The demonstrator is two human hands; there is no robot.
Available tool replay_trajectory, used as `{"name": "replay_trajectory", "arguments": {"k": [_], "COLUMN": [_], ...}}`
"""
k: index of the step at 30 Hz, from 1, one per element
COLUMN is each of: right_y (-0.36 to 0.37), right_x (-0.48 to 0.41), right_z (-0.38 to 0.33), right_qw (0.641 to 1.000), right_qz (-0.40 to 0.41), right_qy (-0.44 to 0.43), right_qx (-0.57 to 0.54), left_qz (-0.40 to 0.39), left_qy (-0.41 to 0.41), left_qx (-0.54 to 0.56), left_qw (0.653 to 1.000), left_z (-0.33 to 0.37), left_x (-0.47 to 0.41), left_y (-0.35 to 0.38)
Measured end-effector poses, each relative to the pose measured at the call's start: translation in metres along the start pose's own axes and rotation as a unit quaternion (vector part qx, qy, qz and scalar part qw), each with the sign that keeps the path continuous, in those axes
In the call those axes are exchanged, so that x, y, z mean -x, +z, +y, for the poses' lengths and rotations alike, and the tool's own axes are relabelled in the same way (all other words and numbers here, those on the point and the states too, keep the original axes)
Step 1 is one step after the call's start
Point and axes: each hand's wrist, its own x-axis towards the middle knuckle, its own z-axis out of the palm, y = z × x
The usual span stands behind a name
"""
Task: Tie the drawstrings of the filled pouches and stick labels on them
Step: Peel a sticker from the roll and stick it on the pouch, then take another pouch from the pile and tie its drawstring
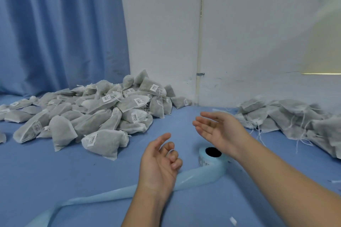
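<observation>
A big pile of filled grey pouches [96, 114] with tied strings and white barcode labels lies at the left on the blue surface. A second heap of grey pouches [295, 121] with loose drawstrings lies at the right. Between my hands stands a roll of labels [212, 156] on light-blue backing, its spent strip [114, 195] trailing toward the near left. My left hand [160, 162] hovers palm up with loosely curled fingers and holds nothing. My right hand [219, 131] hangs above the roll with straight fingers, also holding nothing.
A blue curtain [60, 29] hangs behind the left pile. A white wall with a thin pipe [200, 42] stands behind the surface. A small white scrap [232, 221] lies near the front edge.
</observation>
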Motion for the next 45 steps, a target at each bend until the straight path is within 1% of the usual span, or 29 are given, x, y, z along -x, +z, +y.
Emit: {"name": "replay_trajectory", "arguments": {"k": [5, 9, 11, 14, 16, 18, 19, 21, 22, 23, 25, 28, 31, 32, 34, 35, 36, 37, 39, 40, 41, 44, 45], "right_y": [-0.056, -0.103, -0.125, -0.148, -0.157, -0.163, -0.166, -0.171, -0.174, -0.178, -0.187, -0.195, -0.2, -0.201, -0.204, -0.206, -0.209, -0.21, -0.208, -0.205, -0.202, -0.189, -0.186], "right_x": [0.055, 0.087, 0.099, 0.108, 0.108, 0.105, 0.102, 0.092, 0.084, 0.075, 0.052, 0.015, -0.019, -0.028, -0.044, -0.049, -0.056, -0.061, -0.07, -0.074, -0.079, -0.085, -0.086], "right_z": [-0.005, -0.016, -0.02, -0.024, -0.027, -0.03, -0.031, -0.036, -0.04, -0.044, -0.054, -0.068, -0.079, -0.083, -0.087, -0.087, -0.087, -0.086, -0.084, -0.083, -0.082, -0.081, -0.08], "right_qw": [1.0, 0.996, 0.993, 0.989, 0.988, 0.985, 0.983, 0.975, 0.966, 0.954, 0.925, 0.882, 0.833, 0.801, 0.719, 0.696, 0.69, 0.697, 0.726, 0.734, 0.732, 0.707, 0.708], "right_qz": [0.022, 0.077, 0.109, 0.141, 0.148, 0.149, 0.149, 0.156, 0.163, 0.172, 0.193, 0.21, 0.213, 0.212, 0.201, 0.201, 0.202, 0.207, 0.206, 0.198, 0.192, 0.183, 0.178], "right_qy": [0.014, 0.01, 0.001, -0.017, -0.024, -0.031, -0.033, -0.035, -0.036, -0.037, -0.038, -0.036, -0.07, -0.084, -0.101, -0.106, -0.104, -0.097, -0.074, -0.063, -0.051, -0.022, -0.018], "right_qx": [0.017, 0.036, 0.038, 0.037, 0.048, 0.083, 0.104, 0.156, 0.195, 0.243, 0.325, 0.42, 0.505, 0.554, 0.658, 0.681, 0.688, 0.679, 0.653, 0.647, 0.651, 0.682, 0.683], "left_qz": [-0.046, -0.078, -0.099, -0.12, -0.123, -0.114, -0.109, -0.111, -0.111, -0.106, -0.082, -0.058, -0.064, -0.065, -0.069, -0.073, -0.078, -0.084, -0.09, -0.09, -0.091, -0.103, -0.107], "left_qy": [0.0, 0.009, -0.005, -0.045, -0.033, 0.002, 0.028, 0.088, 0.113, 0.127, 0.126, 0.095, 0.09, 0.088, 0.081, 0.075, 0.07, 0.066, 0.058, 0.056, 0.055, 0.053, 0.055], "left_qx": [-0.133, -0.268, -0.292, -0.296, -0.345, -0.401, -0.433, -0.504, -0.522, -0.524, -0.507, -0.49, -0.496, -0.5, -0.503, -0.504, -0.506, -0.507, -0.507, -0.508, -0.51, -0.515, -0.514], "left_qw": [0.99, 0.96, 0.951, 0.947, 0.93, 0.909, 0.894, 0.852, 0.838, 0.836, 0.849, 0.865, 0.861, 0.859, 0.858, 0.857, 0.856, 0.855, 0.855, 0.855, 0.854, 0.849, 0.849], "left_z": [-0.027, -0.069, -0.091, -0.119, -0.136, -0.151, -0.158, -0.17, -0.175, -0.179, -0.183, -0.183, -0.184, -0.184, -0.184, -0.184, -0.183, -0.183, -0.183, -0.183, -0.183, -0.184, -0.184], "left_x": [0.014, 0.02, 0.021, 0.017, 0.01, 0.002, -0.002, -0.007, -0.009, -0.012, -0.019, -0.023, -0.023, -0.023, -0.023, -0.022, -0.022, -0.022, -0.022, -0.022, -0.023, -0.023, -0.024], "left_y": [0.024, 0.052, 0.069, 0.097, 0.11, 0.115, 0.113, 0.105, 0.1, 0.096, 0.092, 0.09, 0.091, 0.091, 0.091, 0.091, 0.091, 0.091, 0.092, 0.092, 0.092, 0.091, 0.091]}}
